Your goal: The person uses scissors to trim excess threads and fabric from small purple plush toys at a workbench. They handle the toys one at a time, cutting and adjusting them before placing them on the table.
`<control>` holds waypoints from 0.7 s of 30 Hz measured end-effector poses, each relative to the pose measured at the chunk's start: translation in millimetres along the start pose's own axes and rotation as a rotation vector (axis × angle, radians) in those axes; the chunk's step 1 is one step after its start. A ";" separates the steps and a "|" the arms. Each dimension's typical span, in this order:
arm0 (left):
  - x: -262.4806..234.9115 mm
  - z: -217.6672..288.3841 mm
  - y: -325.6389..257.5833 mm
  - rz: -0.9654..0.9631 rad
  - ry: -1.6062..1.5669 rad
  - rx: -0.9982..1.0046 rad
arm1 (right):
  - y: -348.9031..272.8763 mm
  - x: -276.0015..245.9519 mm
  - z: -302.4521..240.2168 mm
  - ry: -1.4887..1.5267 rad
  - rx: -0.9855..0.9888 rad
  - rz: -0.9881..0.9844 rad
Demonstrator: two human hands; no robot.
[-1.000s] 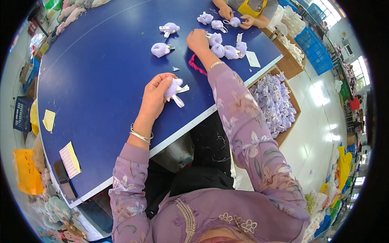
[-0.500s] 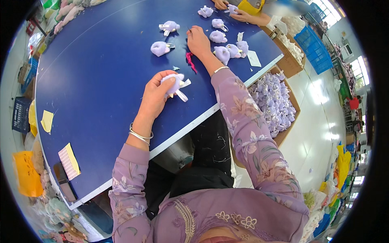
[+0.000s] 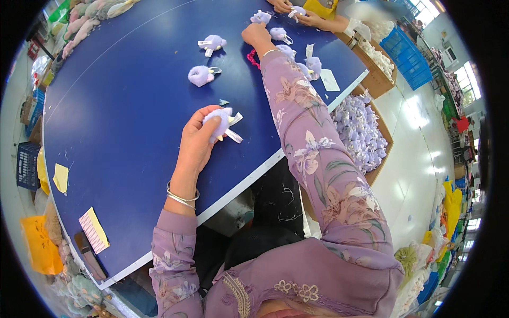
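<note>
Pinched between the thumb and fingers of my left hand (image 3: 195, 139) is a small lilac plush toy (image 3: 217, 123) with white fabric tags sticking out to its right. My right hand (image 3: 256, 36) is stretched far across the table, its fingers curled and mostly hidden, just short of a lilac plush toy (image 3: 260, 17) with a tag. What those fingers hold, if anything, cannot be made out. Beside the right wrist lies a bunched pink-red cord (image 3: 253, 59). Two more lilac toys, one upper (image 3: 213, 44) and one lower (image 3: 200, 76), rest on the blue table (image 3: 122, 127) left of that hand.
Several lilac toys (image 3: 281, 35) and a white card (image 3: 329, 80) lie right of my right arm. A box full of lilac toys (image 3: 358, 132) stands off the table's right edge. Across the table, another person's hands (image 3: 310, 19) hold a small toy. A sticker sheet (image 3: 94, 230) lies near left.
My right hand has reached farther across the table, toward the far toy. The left hand still holds its toy. The whole view has shifted slightly.
</note>
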State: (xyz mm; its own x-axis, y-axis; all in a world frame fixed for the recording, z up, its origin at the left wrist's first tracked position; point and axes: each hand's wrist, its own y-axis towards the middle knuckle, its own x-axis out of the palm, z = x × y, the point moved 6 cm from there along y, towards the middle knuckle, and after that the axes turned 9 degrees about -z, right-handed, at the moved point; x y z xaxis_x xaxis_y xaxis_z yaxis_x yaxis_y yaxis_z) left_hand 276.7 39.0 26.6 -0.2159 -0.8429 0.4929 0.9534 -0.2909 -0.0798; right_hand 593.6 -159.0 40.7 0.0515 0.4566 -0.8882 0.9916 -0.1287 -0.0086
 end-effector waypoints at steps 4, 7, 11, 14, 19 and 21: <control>1.3 -0.5 0.3 0.037 -0.042 0.041 | -5.8 10.5 10.6 -0.024 -0.103 0.018; -14.5 7.3 -4.0 0.118 -0.021 0.117 | -72.5 29.5 -24.1 0.380 -0.230 -0.381; -17.0 2.9 -0.4 0.021 -0.131 0.162 | -239.3 8.6 -27.5 0.801 -0.328 -0.561; -13.4 0.7 3.5 -0.027 -0.180 0.153 | -308.5 4.3 -14.4 0.779 -0.358 -0.435; -4.7 -1.7 3.5 -0.191 -0.188 0.131 | -337.6 13.5 -13.0 1.014 -0.397 -0.380; 2.1 3.8 -1.4 -0.208 0.009 0.118 | -337.8 11.5 -14.0 1.028 -0.389 -0.349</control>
State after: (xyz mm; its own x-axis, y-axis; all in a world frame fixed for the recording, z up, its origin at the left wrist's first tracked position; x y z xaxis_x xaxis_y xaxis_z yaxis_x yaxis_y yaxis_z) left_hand 275.7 39.3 31.0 -0.4119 -0.7743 0.4804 0.9060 -0.4043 0.1253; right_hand 260.9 -98.0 39.8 -0.3382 0.9385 -0.0702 0.9311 0.3445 0.1201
